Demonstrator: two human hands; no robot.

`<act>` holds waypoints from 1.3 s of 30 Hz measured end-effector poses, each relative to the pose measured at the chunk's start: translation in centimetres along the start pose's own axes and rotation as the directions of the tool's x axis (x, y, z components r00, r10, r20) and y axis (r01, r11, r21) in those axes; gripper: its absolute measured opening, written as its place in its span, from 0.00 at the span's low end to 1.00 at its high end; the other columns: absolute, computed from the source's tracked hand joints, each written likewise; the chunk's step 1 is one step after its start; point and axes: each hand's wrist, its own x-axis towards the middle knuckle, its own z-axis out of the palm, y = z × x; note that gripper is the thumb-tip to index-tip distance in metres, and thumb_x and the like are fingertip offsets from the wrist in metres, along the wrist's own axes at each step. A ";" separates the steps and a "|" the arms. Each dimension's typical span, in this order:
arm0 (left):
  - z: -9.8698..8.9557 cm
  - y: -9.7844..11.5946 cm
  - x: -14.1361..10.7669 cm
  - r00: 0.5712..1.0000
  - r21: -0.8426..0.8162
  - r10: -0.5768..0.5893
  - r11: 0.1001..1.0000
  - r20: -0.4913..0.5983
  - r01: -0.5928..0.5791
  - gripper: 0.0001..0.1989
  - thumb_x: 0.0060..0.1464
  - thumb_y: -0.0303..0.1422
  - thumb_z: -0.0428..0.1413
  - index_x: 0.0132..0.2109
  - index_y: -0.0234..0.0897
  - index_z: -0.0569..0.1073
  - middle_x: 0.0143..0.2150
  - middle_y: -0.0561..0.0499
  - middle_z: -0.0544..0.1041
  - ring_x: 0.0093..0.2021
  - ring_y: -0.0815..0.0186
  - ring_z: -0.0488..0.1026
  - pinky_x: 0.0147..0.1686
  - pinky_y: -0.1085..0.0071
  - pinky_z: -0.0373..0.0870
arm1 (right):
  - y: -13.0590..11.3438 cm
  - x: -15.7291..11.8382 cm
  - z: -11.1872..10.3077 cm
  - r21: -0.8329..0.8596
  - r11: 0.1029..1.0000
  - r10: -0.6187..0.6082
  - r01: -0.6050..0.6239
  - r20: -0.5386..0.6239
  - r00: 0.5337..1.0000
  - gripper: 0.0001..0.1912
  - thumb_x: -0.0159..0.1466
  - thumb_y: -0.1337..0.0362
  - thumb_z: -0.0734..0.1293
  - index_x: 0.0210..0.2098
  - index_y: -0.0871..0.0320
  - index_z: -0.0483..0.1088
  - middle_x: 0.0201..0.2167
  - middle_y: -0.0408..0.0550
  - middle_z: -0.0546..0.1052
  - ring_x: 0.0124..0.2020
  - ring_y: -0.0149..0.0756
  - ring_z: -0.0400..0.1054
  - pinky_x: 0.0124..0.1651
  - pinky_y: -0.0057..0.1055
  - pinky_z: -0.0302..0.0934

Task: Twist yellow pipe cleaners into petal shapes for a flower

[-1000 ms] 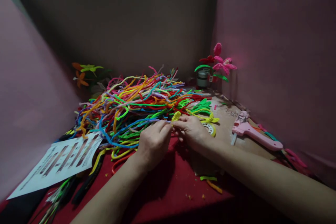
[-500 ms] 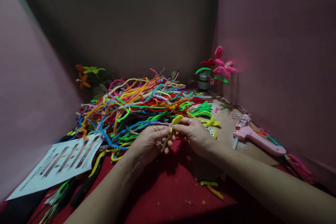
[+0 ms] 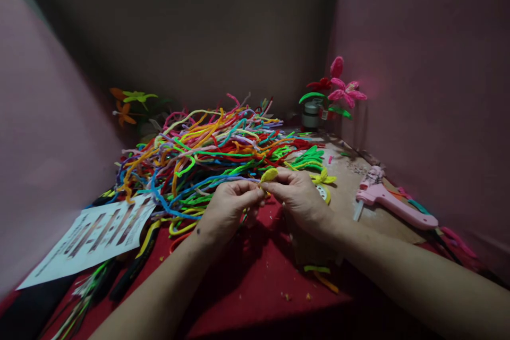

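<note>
Between my two hands is a yellow pipe cleaner petal [image 3: 269, 175], its rounded loop pointing up and to the right. My left hand [image 3: 231, 207] is closed, thumb and forefinger pinching the petal's lower end. My right hand [image 3: 298, 195] is closed too, its thumb and fingertips on the base of the loop, close against the left fingertips. The petal's tail is mostly hidden by the left fingers. Just behind the hands spreads a big heap of pipe cleaners [image 3: 215, 143] in many colours. Past the right hand lies a yellow pipe cleaner flower [image 3: 323, 177].
A pink glue gun [image 3: 392, 204] rests on a tan board [image 3: 345, 191] at right. A printed sheet [image 3: 95, 234] and black-and-yellow handled pliers [image 3: 139, 265] lie left. Pink flowers [image 3: 346, 90] stand back right, orange flowers [image 3: 125, 111] back left. Short offcuts [image 3: 316, 269] lie in front on red cloth.
My left hand has turned over the petal's tail, which showed hanging below the fingers before and is now mostly covered. Both hands stay together. The view has shifted slightly.
</note>
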 end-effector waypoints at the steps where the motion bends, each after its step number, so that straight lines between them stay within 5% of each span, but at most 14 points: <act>1: 0.3 0.0 -0.1 0.993 0.148 0.084 0.986 -0.078 -0.072 0.09 0.49 0.35 0.54 0.26 0.33 0.69 0.19 0.55 0.66 0.16 0.75 0.59 0.16 0.77 0.57 | 0.0 0.0 0.1 -0.014 1.000 -0.011 0.011 -0.026 1.000 0.05 0.52 0.66 0.65 0.23 0.61 0.71 0.22 0.42 0.70 0.26 0.29 0.61 0.31 0.26 0.54; 3: 0.7 -0.2 -0.4 0.919 0.515 0.348 0.831 -0.185 -0.211 0.08 0.50 0.33 0.52 0.26 0.34 0.69 0.20 0.54 0.67 0.19 0.73 0.62 0.21 0.75 0.58 | 0.1 -0.1 0.4 -0.024 1.000 -0.016 0.014 -0.074 0.997 0.05 0.52 0.67 0.65 0.22 0.61 0.70 0.22 0.41 0.69 0.26 0.28 0.60 0.31 0.26 0.54; 6: 1.0 -0.5 -0.7 0.715 0.907 0.699 0.307 -0.009 -0.289 0.08 0.51 0.29 0.49 0.26 0.35 0.69 0.23 0.50 0.69 0.25 0.69 0.65 0.27 0.72 0.58 | 0.5 -0.2 0.9 0.061 0.997 0.052 -0.046 -0.108 0.993 0.06 0.51 0.65 0.65 0.21 0.61 0.68 0.20 0.39 0.66 0.23 0.26 0.57 0.28 0.26 0.52; 8: 1.1 -0.7 -0.9 0.647 0.959 0.743 0.027 0.170 -0.283 0.11 0.52 0.28 0.48 0.24 0.35 0.69 0.22 0.49 0.68 0.25 0.68 0.64 0.27 0.71 0.57 | 0.7 -0.3 1.1 0.153 0.981 0.136 -0.119 -0.105 0.985 0.08 0.50 0.64 0.66 0.19 0.61 0.65 0.16 0.37 0.62 0.19 0.24 0.53 0.23 0.25 0.48; 10: 1.1 -0.8 -0.9 0.630 0.955 0.739 -0.061 0.238 -0.290 0.12 0.53 0.28 0.48 0.23 0.35 0.69 0.21 0.49 0.67 0.26 0.67 0.64 0.28 0.71 0.57 | 0.8 -0.3 1.1 0.235 0.953 0.216 -0.191 -0.086 0.973 0.11 0.49 0.63 0.67 0.18 0.60 0.62 0.13 0.35 0.57 0.16 0.22 0.48 0.20 0.25 0.42; 12: 1.1 -0.7 -0.8 0.645 0.939 0.741 0.062 0.184 -0.339 0.11 0.53 0.29 0.48 0.24 0.35 0.69 0.23 0.49 0.68 0.27 0.67 0.65 0.30 0.71 0.58 | 0.8 -0.3 1.0 0.296 0.929 0.254 -0.224 -0.069 0.965 0.12 0.48 0.63 0.68 0.17 0.60 0.60 0.12 0.34 0.55 0.15 0.21 0.46 0.19 0.25 0.39; 14: 0.9 -0.5 -0.6 0.727 0.838 0.686 0.391 0.010 -0.381 0.08 0.52 0.32 0.50 0.28 0.35 0.70 0.26 0.49 0.70 0.29 0.67 0.66 0.31 0.72 0.60 | 0.5 -0.2 0.7 0.340 0.915 0.251 -0.215 -0.063 0.966 0.10 0.48 0.63 0.68 0.19 0.60 0.63 0.14 0.35 0.59 0.16 0.22 0.49 0.19 0.24 0.42; 16: 0.5 0.0 -0.4 0.860 0.541 0.482 0.774 -0.167 -0.328 0.09 0.51 0.36 0.52 0.33 0.35 0.71 0.30 0.49 0.72 0.29 0.68 0.67 0.31 0.73 0.63 | 0.2 -0.1 0.4 0.354 0.915 0.225 -0.191 -0.054 0.973 0.08 0.48 0.64 0.68 0.20 0.61 0.66 0.15 0.36 0.62 0.16 0.22 0.51 0.20 0.23 0.44; 18: 0.0 0.4 -0.1 0.963 0.143 0.183 0.977 -0.196 -0.156 0.12 0.50 0.39 0.53 0.35 0.34 0.72 0.31 0.49 0.73 0.28 0.69 0.68 0.27 0.74 0.63 | 0.0 -0.1 0.2 0.350 0.922 0.194 -0.168 -0.039 0.980 0.07 0.48 0.64 0.68 0.21 0.62 0.68 0.15 0.36 0.63 0.16 0.21 0.51 0.20 0.23 0.45; 20: -0.5 0.6 0.1 0.998 -0.151 -0.020 0.989 -0.056 0.011 0.12 0.49 0.39 0.54 0.34 0.32 0.72 0.29 0.49 0.72 0.25 0.72 0.66 0.23 0.76 0.62 | -0.1 -0.1 0.1 0.346 0.926 0.165 -0.152 -0.008 0.986 0.06 0.49 0.64 0.69 0.22 0.62 0.69 0.16 0.38 0.65 0.17 0.21 0.53 0.20 0.22 0.47; 24: -0.8 0.2 0.3 0.971 -0.350 -0.107 0.920 0.211 0.178 0.11 0.47 0.35 0.57 0.34 0.30 0.73 0.27 0.50 0.70 0.22 0.74 0.64 0.17 0.78 0.60 | 0.1 -0.1 0.0 0.364 0.918 0.130 -0.158 0.100 0.986 0.07 0.51 0.63 0.67 0.25 0.62 0.70 0.20 0.42 0.71 0.21 0.26 0.62 0.27 0.25 0.56; 30: -0.5 0.2 0.2 0.980 -0.333 -0.123 0.927 0.158 0.171 0.08 0.43 0.32 0.59 0.28 0.31 0.71 0.22 0.53 0.68 0.17 0.77 0.59 0.16 0.78 0.55 | 0.4 -0.2 0.0 0.341 0.932 0.096 -0.121 0.088 0.991 0.05 0.51 0.65 0.67 0.26 0.61 0.71 0.23 0.42 0.72 0.24 0.27 0.64 0.31 0.26 0.58; 35: 0.3 0.1 -0.1 0.989 0.121 0.082 0.990 -0.121 -0.067 0.10 0.46 0.34 0.56 0.23 0.34 0.65 0.17 0.57 0.63 0.17 0.75 0.56 0.19 0.76 0.53 | 0.7 -0.2 0.4 0.169 0.982 0.087 -0.080 -0.039 0.995 0.05 0.51 0.65 0.65 0.24 0.62 0.70 0.22 0.41 0.70 0.24 0.27 0.60 0.30 0.25 0.55; 39: 1.5 -0.6 -0.6 0.799 0.765 0.588 0.571 -0.129 -0.297 0.12 0.49 0.32 0.52 0.21 0.35 0.65 0.21 0.52 0.64 0.25 0.70 0.61 0.27 0.71 0.56 | 1.1 -0.2 0.7 0.128 0.985 0.128 -0.113 -0.117 0.985 0.06 0.51 0.66 0.65 0.20 0.62 0.66 0.18 0.39 0.65 0.22 0.25 0.56 0.26 0.25 0.50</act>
